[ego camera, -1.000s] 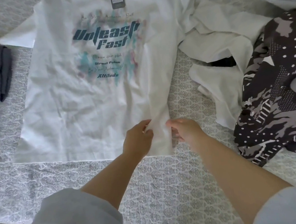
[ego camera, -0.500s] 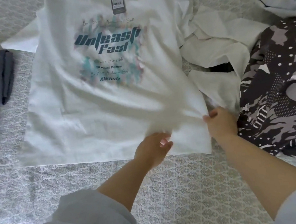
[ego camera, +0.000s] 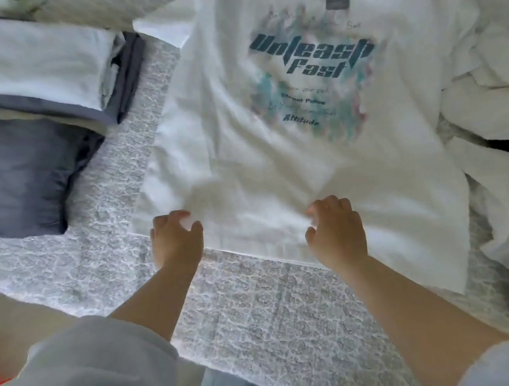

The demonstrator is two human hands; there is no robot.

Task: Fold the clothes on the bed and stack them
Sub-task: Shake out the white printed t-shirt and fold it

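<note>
Patterned grey bed (ego camera: 255, 306) fills the view, and the white printed T-shirt (ego camera: 276, 170) lies spread face-up across it. Both hands are down at the hem: left hand (ego camera: 176, 238) and right hand (ego camera: 337, 230) apart, fingers curled onto the fabric. The folded stack (ego camera: 38, 88) sits to the left, unfolded clothes (ego camera: 494, 103) to the right.

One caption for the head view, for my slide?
Both hands at the hem of a white printed T-shirt.
</note>
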